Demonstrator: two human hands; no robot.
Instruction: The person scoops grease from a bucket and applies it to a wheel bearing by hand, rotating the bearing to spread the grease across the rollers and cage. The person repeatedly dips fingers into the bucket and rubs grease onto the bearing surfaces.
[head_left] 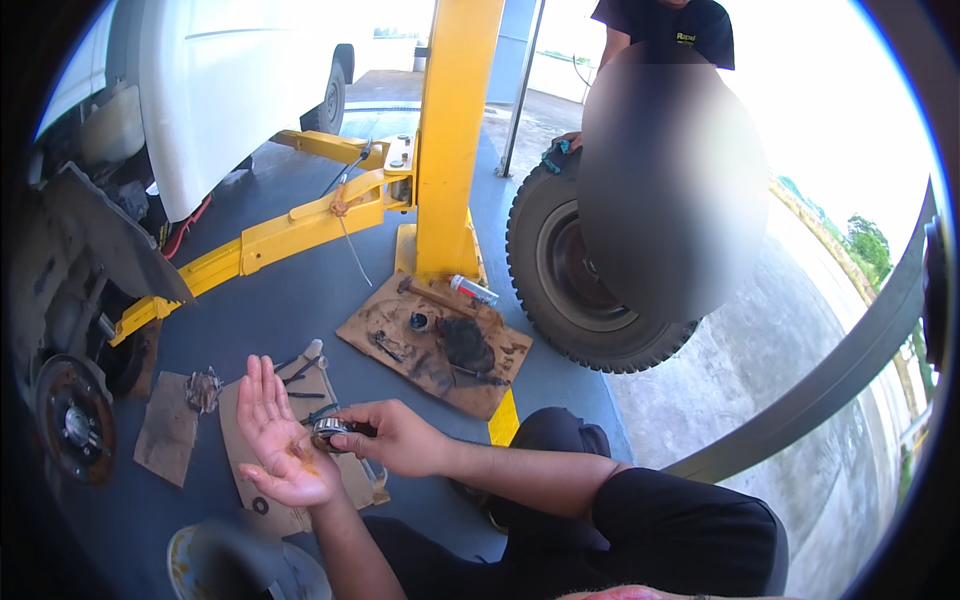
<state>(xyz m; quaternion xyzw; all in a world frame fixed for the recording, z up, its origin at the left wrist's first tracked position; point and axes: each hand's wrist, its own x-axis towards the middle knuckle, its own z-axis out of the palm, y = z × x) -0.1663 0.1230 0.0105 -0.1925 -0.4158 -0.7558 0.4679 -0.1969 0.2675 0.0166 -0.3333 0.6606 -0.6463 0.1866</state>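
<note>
My left hand (272, 440) is held palm up, fingers stretched out, with a smear of orange-brown grease (304, 456) on the palm. Between the thumb and fingers of my right hand (400, 438) is a metal roller bearing (326, 428), its rollers showing along the side. The bearing is at the edge of my left palm, beside the grease; whether it touches the skin I cannot tell. Beneath both hands lies a piece of cardboard (232, 428) with several dark tools or bolts (298, 372) and a small black ring (260, 506) on it.
A rusty brake disc with hub (76, 425) stands at the left. Greasy cardboard (362, 325) carries a hammer and a white tube (473, 290). A yellow lift post (452, 150) rises ahead. Right of it, a person holds a large wheel (545, 275). A tub (180, 562) sits lower left.
</note>
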